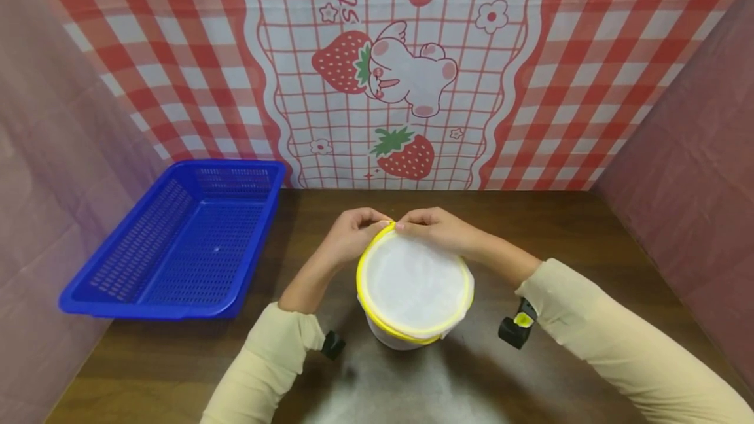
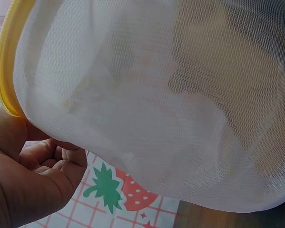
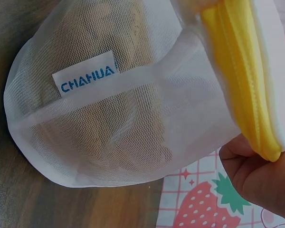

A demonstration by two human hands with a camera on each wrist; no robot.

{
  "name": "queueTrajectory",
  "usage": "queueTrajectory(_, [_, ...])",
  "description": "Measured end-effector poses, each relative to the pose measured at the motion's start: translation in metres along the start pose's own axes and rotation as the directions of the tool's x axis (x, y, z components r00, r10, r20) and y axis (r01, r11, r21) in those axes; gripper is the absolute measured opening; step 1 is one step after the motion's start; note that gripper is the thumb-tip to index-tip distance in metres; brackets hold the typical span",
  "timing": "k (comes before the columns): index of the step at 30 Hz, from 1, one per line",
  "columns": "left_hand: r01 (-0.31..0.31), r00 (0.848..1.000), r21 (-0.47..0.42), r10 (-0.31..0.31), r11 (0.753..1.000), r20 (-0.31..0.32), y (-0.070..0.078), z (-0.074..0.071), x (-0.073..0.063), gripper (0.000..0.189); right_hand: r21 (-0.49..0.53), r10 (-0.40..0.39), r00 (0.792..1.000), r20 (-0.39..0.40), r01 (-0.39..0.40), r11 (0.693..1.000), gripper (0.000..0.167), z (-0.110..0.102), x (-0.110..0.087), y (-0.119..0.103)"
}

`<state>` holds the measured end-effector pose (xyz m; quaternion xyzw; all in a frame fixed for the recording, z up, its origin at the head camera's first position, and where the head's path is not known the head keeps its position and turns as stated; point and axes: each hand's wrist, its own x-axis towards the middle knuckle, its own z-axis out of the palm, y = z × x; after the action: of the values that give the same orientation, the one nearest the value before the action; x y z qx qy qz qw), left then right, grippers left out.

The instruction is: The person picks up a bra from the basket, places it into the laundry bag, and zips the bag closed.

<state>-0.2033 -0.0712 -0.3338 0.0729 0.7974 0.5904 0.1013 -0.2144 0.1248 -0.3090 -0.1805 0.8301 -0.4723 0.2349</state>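
A round white mesh laundry bag [image 1: 415, 283] with a yellow zipper [image 1: 360, 273] around its top stands over the table in front of me. At its far rim my left hand [image 1: 351, 234] pinches the zipper edge between thumb and fingers. Right beside it, my right hand [image 1: 438, 228] pinches the same edge, the two thumbs nearly meeting. In the right wrist view the mesh side carries a white label [image 3: 85, 73] reading CHAHUA, and tan tones show through the netting. The left wrist view has the fingers [image 2: 61, 161] curled under the yellow rim.
To the left, a blue perforated plastic basket [image 1: 268, 234] sits on the brown wooden table [image 1: 548, 358]. A red-and-white strawberry-print cloth [image 1: 530, 116] hangs behind, with pinkish cloth walls [image 1: 677, 169] at the sides.
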Motion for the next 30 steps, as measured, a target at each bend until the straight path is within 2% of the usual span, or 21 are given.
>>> queueTrajectory(9, [-0.031, 0.999, 0.017, 0.032, 0.999, -0.009, -0.0019, 0.0000, -0.0005, 0.022, -0.021, 0.001, 1.000, -0.021, -0.001, 1.000, 0.030, 0.0005, -0.0013, -0.0012])
queueTrajectory(21, [-0.019, 1.000, 0.028, 0.020, 0.999, -0.012, -0.0014, -0.0005, 0.0002, 0.022, 0.004, 0.016, 0.999, -0.028, -0.016, 1.000, 0.031, -0.0002, -0.0028, -0.0004])
queueTrajectory(30, [-0.007, 1.000, 0.012, 0.007, 1.000, 0.009, 0.0000, 0.0020, 0.0013, 0.022, -0.030, -0.025, 1.000, -0.002, 0.025, 0.999, 0.030, 0.0005, -0.0018, -0.0002])
